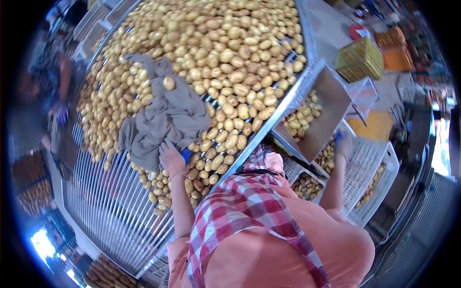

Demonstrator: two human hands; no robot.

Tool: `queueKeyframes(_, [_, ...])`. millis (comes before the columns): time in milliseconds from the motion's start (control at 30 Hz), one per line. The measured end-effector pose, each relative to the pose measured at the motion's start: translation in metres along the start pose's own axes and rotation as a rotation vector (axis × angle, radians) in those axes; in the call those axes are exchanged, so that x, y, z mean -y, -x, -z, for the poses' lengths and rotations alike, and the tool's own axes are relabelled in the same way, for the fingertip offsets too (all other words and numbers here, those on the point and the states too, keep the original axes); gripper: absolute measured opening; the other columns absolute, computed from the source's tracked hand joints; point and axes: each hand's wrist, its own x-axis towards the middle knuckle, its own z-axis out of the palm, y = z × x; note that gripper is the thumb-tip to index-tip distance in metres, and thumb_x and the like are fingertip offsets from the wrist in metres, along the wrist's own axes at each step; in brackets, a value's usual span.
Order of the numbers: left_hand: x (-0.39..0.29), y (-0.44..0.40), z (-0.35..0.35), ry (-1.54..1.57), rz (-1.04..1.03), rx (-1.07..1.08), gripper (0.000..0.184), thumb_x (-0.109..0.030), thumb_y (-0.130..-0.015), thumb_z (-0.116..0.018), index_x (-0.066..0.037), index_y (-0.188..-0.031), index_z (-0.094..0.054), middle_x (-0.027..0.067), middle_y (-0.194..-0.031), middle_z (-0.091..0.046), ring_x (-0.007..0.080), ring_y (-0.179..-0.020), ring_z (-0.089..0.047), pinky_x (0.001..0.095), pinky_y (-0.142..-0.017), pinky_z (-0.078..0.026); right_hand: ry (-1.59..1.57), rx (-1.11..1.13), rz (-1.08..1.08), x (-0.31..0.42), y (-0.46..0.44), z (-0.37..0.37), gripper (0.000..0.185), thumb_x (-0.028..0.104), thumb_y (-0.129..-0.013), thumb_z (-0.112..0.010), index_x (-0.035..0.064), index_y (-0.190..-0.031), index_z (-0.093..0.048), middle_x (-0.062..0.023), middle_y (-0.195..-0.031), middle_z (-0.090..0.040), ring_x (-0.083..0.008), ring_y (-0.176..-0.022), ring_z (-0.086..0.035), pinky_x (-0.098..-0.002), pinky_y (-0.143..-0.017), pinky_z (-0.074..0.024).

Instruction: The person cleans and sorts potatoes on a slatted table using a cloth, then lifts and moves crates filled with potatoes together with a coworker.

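My left hand (172, 159) lies at the lower edge of a crumpled grey cloth (165, 117), its fingers stretched out and touching the fabric. Something bright blue (186, 154) shows at its thumb side; I cannot make out what. Yellow potatoes (225, 43) are heaped around the cloth on a metal slatted sorting table (110, 206), and one lies on top of the cloth. My right hand (342, 146) is out to the right above the crates, blurred, with a blue patch at its fingers. Potatoes (326, 156) lie just left of it.
A metal rail (269, 126) edges the table. To its right stand a chute (329, 113) with potatoes and a white plastic crate (367, 168). Farther back is a yellow crate (360, 60). Across the table at left stands another person with a gloved hand (62, 114).
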Motion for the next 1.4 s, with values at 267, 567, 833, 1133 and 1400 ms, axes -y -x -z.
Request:
queueKeyframes(267, [0.004, 0.002, -0.011, -0.079, -0.121, -0.128, 0.061, -0.028, -0.090, -0.057, 0.004, -0.138, -0.040, 0.0247, -0.134, -0.050, 0.0362, -0.121, -0.051, 0.0400, -0.101, -0.042, -0.014, 0.036, 0.970, 0.497, 0.018, 0.077, 0.039, 0.039, -0.081, -0.067, 0.0150, -0.112, -0.070, -0.0085, -0.110, -0.070, -0.0284, -0.098, -0.067, -0.0489, -0.085, -0.0505])
queueKeyframes(567, [0.000, 0.006, 0.019, 0.008, -0.189, 0.006, 0.054, -0.026, -0.086, -0.061, 0.000, -0.132, -0.047, 0.0234, -0.130, -0.052, 0.0371, -0.117, -0.052, 0.0403, -0.097, -0.045, 0.451, -0.018, 1.337, 0.683, 0.101, 0.124, 0.037, 0.036, -0.087, -0.060, 0.0143, -0.116, -0.068, -0.0079, -0.118, -0.067, -0.0255, -0.105, -0.065, -0.0485, -0.087, -0.0511])
queueKeyframes(833, [0.000, -0.003, 0.025, 0.112, -0.132, 0.049, 0.049, -0.026, -0.082, -0.064, -0.004, -0.125, -0.055, 0.0217, -0.125, -0.054, 0.0373, -0.109, -0.057, 0.0421, -0.090, -0.049, 0.381, -0.025, 1.515, 0.716, 0.168, 0.118, 0.038, 0.035, -0.090, -0.054, 0.0138, -0.119, -0.066, -0.0103, -0.121, -0.066, -0.0249, -0.108, -0.065, -0.0468, -0.086, -0.0527])
queueKeyframes(1133, [0.047, 0.000, 0.011, 0.511, 0.031, 0.107, 0.042, -0.014, -0.083, -0.059, -0.013, -0.125, -0.059, 0.0205, -0.125, -0.056, 0.0389, -0.111, -0.056, 0.0457, -0.094, -0.045, 0.009, 0.048, 2.052, 0.516, 0.178, -0.113, 0.041, 0.021, -0.088, -0.053, 0.0090, -0.126, -0.060, -0.0207, -0.133, -0.052, -0.0332, -0.125, -0.050, -0.0454, -0.103, -0.0407])
queueKeyframes(1400, [0.073, 0.104, 0.069, 0.597, 0.025, 0.298, 0.035, -0.018, -0.088, -0.052, -0.012, -0.121, -0.063, 0.0209, -0.116, -0.063, 0.0387, -0.111, -0.057, 0.0449, -0.097, -0.043, 0.154, 0.233, 1.687, 0.453, 0.206, -0.101, 0.045, 0.034, -0.093, -0.052, 0.0028, -0.125, -0.057, -0.0182, -0.106, -0.062, -0.0330, -0.101, -0.058, -0.0412, -0.087, -0.0465])
